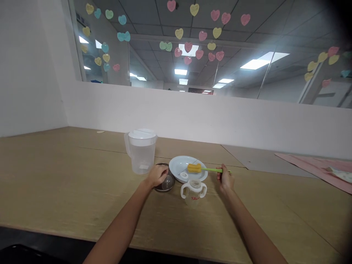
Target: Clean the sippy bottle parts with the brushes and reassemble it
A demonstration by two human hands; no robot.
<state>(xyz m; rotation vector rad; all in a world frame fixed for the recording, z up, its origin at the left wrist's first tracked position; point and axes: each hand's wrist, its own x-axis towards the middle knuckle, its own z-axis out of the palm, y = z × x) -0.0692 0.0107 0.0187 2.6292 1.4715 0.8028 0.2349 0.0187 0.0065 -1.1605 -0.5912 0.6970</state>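
Lettering in sight, none of it clearly legible

Between the left hand [158, 175] and the right hand [226, 179], set slightly closer to the wearer, the two-handled cup [189, 198] carries red lettering [195, 198] on its front, too small and blurred to read. Just beyond the left hand, the pitcher [140, 156] has a pale label [144, 167] low on its side, its content illegible. High beyond both hands, heart-shaped notes [194, 10] on the glass [150, 66] bear faint, unreadable marks like handwriting.
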